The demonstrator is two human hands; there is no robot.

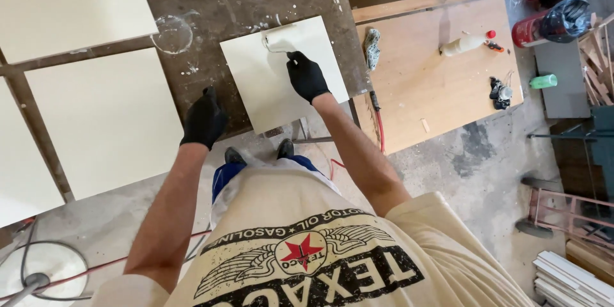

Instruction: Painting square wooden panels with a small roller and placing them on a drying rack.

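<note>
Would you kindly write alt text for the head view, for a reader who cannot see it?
Seen from above, a black-gloved right hand runs a paint roller over a cream panel on a paint-stained workbench. The gloved left hand rests at the bench edge, beside larger cream panels.

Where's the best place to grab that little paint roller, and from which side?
By its handle, from the near side, as the right hand does. The paint roller has its wet sleeve lying far out on the cream panel, and the handle runs back toward the person, clear of the paint.
</note>
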